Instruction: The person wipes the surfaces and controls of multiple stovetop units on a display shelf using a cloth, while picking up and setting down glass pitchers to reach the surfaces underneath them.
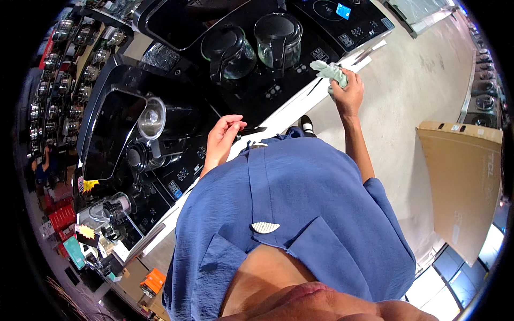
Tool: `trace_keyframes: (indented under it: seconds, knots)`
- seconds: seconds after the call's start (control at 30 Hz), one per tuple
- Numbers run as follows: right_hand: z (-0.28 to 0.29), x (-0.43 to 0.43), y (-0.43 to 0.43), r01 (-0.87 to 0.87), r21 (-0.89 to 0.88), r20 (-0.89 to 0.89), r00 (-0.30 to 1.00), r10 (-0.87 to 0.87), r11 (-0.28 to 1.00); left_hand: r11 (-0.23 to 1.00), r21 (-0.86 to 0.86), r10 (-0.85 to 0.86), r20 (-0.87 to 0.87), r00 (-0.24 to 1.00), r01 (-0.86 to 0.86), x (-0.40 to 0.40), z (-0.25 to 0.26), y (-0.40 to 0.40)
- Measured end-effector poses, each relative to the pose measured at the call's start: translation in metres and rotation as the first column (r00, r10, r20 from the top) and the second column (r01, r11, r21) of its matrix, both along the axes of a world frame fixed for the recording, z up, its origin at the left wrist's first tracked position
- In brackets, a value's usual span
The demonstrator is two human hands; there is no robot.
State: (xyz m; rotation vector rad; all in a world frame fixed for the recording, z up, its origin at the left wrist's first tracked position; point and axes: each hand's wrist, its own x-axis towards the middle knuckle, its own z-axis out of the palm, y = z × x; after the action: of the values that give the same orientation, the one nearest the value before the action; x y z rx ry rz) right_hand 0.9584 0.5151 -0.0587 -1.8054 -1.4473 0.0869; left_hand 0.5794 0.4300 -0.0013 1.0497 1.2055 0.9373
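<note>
A crumpled pale green cloth [332, 73] is held in my right hand [348, 93], just past the white front edge [299, 105] of the counter. My left hand [223, 138] hangs loosely curled by the same edge, further left, with nothing visible in it. Two glass jugs with black lids and handles, a left one [237, 60] and a right one [278, 42], stand on a black glass cooktop [269, 90] beyond my hands. Left of my left hand, a clear jug [152, 118] and a dark-lidded glass jug [138, 156] stand among black appliances.
An induction cooktop [335, 24] with a blue sticker lies at the far end. A black appliance [114, 134] rises on the left, near more glassware [120, 204]. Behind are shelves of pots [64, 84]. A large cardboard box [461, 180] stands on the floor at right.
</note>
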Motion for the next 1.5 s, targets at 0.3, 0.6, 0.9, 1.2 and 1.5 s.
trace_keyframes:
  seconds: [0.3,0.6,0.9,1.2,1.5]
  knots:
    - [-0.007,0.014,0.082,-0.42,-0.159,0.302,0.841,0.449,0.893,0.983,0.172,0.104,-0.233,0.967,-0.064,0.094,0.025,0.072]
    - [0.005,0.038,0.171,-0.67,-0.274,0.288,0.627,0.724,0.69,0.889,0.204,0.459,-0.419,0.784,-0.411,0.169,0.023,0.116]
    - [-0.02,-0.05,0.317,-0.667,-0.132,0.412,0.636,0.653,0.733,0.859,0.115,0.482,-0.51,0.713,-0.498,0.194,0.032,0.132]
    - [0.002,0.02,0.229,-0.71,-0.385,0.346,0.481,0.806,0.589,0.861,-0.01,0.483,-0.298,0.823,-0.508,0.184,0.006,0.136]
    - [0.005,0.075,0.115,-0.754,-0.448,0.085,0.499,0.863,0.48,0.823,0.005,0.568,-0.025,0.822,-0.569,0.192,0.016,0.136]
